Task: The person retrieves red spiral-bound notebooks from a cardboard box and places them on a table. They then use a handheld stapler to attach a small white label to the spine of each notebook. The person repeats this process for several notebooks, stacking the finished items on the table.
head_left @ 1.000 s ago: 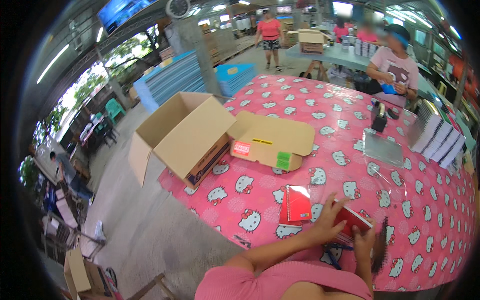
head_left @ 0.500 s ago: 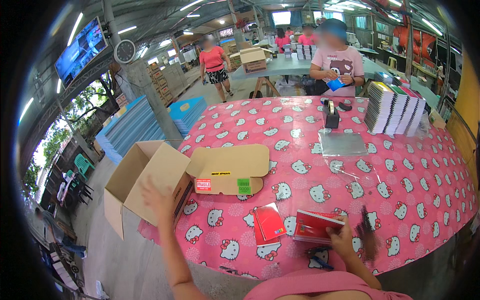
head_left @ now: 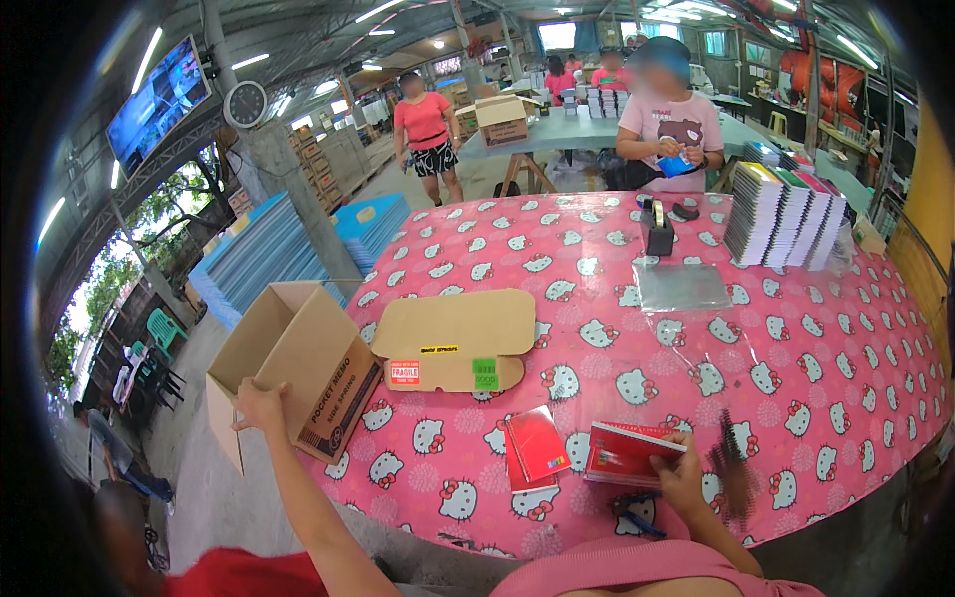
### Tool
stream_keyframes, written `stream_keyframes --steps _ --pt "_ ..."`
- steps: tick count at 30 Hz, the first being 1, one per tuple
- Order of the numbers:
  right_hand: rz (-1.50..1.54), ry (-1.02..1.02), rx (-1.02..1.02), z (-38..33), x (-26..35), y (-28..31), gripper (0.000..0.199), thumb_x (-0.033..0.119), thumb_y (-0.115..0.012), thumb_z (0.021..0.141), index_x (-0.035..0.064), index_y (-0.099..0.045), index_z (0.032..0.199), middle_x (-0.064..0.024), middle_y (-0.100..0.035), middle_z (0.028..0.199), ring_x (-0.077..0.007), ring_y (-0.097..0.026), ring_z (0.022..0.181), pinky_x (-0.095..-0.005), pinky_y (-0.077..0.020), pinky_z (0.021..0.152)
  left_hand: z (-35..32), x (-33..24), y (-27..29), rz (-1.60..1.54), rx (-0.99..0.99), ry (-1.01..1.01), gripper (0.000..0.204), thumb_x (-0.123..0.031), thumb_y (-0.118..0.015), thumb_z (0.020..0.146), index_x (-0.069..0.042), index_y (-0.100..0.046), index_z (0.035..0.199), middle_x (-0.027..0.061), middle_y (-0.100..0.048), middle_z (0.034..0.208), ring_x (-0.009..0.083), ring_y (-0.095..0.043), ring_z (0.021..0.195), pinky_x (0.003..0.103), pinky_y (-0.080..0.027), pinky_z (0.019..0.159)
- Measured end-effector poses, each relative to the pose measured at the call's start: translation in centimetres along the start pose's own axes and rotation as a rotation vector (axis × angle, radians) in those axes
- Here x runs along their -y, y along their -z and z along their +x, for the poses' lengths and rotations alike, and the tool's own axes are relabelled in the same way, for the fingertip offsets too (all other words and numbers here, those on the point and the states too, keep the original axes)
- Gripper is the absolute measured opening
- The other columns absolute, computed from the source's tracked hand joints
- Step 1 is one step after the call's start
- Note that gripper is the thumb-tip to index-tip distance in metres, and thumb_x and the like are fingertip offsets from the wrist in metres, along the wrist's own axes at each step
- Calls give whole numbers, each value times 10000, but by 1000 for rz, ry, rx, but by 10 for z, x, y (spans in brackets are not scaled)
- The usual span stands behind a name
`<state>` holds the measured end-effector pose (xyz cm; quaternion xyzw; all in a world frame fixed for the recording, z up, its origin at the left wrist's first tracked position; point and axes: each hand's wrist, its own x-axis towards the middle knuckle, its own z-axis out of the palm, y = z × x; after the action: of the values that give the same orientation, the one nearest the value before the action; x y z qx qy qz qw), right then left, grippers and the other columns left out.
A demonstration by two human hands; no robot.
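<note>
The left hand [head_left: 263,406] grips the box [head_left: 328,388] by its open edge, seemingly steadying it. Over in the right hand [head_left: 679,476], red notebooks [head_left: 627,453] sit clasped, thumb on top, apparently keeping them together; loose notebooks [head_left: 540,445] lie between the hands.

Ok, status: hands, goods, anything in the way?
Left hand on open cardboard box. Right hand gripping red notebooks. Loose notebooks between hands, flat cardboard beside box; neither apparently obstructing.

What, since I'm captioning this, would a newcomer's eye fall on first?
A newcomer would probably notice the pink, cat-patterned tablecloth filling the middle. At its left is an open cardboard box, touched by the left grip; near the front edge, the right grip holds red notebooks.
</note>
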<state>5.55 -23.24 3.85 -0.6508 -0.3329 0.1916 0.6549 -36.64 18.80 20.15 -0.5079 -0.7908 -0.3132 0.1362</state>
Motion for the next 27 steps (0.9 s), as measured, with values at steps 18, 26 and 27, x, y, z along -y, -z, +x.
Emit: stream_keyframes --steps 18,26,27 --pt "96 40 -41 0 12 -8 291 -70 -580 820 48 -422 1034 -55 -525 984 -123 -513 940 -267 -413 864 70 -69 -63 -396 -412 -190 507 -254 -846 528 -125 -644 975 40 -610 1045 312 -413 1163 751 -142 908" --pt "-51 8 -35 3 12 -4 299 -61 -595 801 51 -428 1022 -45 -516 954 -111 -512 885 -268 -433 808 59 -136 -68 -532 -477 -212 443 -222 -838 537 -119 -635 917 38 -604 1018 301 -408 1163 729 -102 917" --pt "-36 14 -41 2 10 -5 300 -61 -595 800 52 -428 1021 -44 -515 949 -111 -513 878 -270 -435 801 60 -145 -65 -525 -469 -187 441 -234 -836 540 -125 -637 919 34 -603 1020 295 -405 1171 734 -90 917"
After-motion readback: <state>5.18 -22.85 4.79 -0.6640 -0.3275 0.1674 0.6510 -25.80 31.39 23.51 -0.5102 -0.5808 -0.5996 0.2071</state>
